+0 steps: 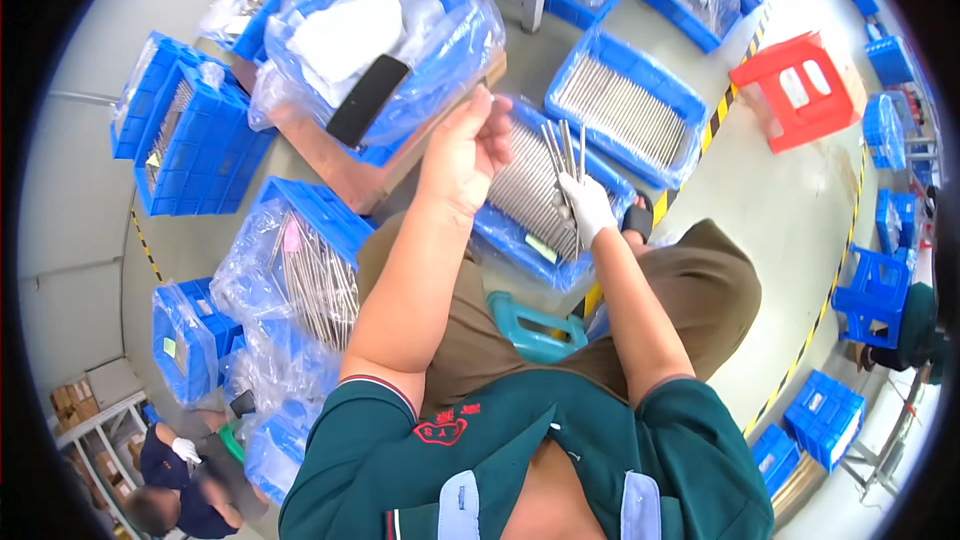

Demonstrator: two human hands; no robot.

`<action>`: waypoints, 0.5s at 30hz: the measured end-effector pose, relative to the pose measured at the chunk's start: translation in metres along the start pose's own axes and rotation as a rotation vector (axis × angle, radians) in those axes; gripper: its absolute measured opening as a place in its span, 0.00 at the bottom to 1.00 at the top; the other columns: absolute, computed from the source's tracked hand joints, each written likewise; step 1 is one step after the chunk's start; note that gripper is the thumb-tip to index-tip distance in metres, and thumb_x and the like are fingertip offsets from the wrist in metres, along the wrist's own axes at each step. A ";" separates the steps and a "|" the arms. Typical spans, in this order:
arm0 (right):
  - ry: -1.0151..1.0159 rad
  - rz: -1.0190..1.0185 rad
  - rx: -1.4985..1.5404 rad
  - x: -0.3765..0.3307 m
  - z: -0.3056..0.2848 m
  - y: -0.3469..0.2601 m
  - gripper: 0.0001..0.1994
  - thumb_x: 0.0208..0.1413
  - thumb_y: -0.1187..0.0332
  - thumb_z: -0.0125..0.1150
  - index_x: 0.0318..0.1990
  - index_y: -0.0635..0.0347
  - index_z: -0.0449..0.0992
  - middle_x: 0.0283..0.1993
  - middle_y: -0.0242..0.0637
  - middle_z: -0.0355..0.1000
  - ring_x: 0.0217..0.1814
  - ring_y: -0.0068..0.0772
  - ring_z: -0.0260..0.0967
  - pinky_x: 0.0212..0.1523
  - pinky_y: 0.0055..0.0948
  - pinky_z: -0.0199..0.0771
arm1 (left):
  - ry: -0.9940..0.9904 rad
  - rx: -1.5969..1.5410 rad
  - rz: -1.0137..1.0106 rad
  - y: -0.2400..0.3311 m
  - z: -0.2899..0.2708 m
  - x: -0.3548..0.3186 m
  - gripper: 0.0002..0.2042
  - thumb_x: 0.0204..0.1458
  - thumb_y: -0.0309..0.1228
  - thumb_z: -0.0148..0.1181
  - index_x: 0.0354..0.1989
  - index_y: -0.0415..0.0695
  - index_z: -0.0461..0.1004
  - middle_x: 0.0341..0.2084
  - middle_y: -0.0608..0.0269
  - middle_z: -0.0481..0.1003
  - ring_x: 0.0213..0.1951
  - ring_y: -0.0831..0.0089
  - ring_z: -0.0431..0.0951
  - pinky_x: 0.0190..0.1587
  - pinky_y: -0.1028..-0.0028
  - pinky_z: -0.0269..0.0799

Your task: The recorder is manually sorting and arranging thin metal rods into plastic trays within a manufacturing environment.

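My right hand (588,208), in a white glove, is closed around a few thin metal rods (565,148) that stick up past its fingers. It is over a blue crate (530,258) lined with clear plastic, in which many similar metal rods (525,180) lie side by side. My bare left hand (470,145) is at the crate's left end, close to the wooden board's edge. Its fingers are loosely bent, with the thumb apart, and I see nothing in them. A dark flat oblong object (368,100) lies on the plastic-covered crate to its left.
Another crate of rods (630,105) stands beyond. Left, a plastic-lined crate (345,225) holds jumbled rods. A teal stool (540,328) is between my legs. A red stool (800,90) stands far right, past yellow-black floor tape (718,120). Another person (185,485) is at lower left.
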State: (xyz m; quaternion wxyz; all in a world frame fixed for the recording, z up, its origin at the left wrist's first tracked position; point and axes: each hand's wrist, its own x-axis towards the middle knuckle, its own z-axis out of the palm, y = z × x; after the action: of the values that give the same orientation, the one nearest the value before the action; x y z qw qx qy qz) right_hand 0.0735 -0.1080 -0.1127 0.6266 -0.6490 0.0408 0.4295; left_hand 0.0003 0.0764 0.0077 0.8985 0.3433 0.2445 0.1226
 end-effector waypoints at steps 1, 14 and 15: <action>-0.021 -0.063 -0.052 -0.013 -0.001 -0.017 0.09 0.57 0.60 0.53 0.32 0.54 0.67 0.20 0.27 0.65 0.13 0.15 0.56 0.11 0.16 0.52 | 0.034 -0.011 0.002 -0.003 0.001 0.001 0.15 0.54 0.44 0.55 0.33 0.43 0.73 0.20 0.70 0.70 0.22 0.79 0.67 0.27 0.77 0.66; -0.029 -0.324 -0.416 -0.109 -0.002 -0.125 0.06 0.54 0.67 0.55 0.34 0.60 0.70 0.19 0.29 0.67 0.13 0.16 0.60 0.14 0.17 0.58 | -0.127 -0.214 0.018 -0.037 0.030 0.002 0.14 0.52 0.45 0.58 0.35 0.46 0.74 0.24 0.71 0.72 0.28 0.77 0.70 0.34 0.74 0.67; -0.019 -0.343 -0.428 -0.107 -0.002 -0.122 0.06 0.54 0.67 0.55 0.34 0.60 0.70 0.19 0.29 0.67 0.13 0.16 0.60 0.14 0.17 0.58 | -0.139 -0.200 0.014 -0.039 0.033 0.001 0.14 0.52 0.45 0.58 0.34 0.46 0.74 0.24 0.71 0.72 0.29 0.77 0.70 0.34 0.74 0.67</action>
State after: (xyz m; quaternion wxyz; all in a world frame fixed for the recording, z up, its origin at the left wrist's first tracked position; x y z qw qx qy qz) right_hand 0.0796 -0.1362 0.0465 0.5393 -0.7599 -0.1673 0.3220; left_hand 0.0205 0.0299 0.0016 0.9422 0.2614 0.1659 0.1284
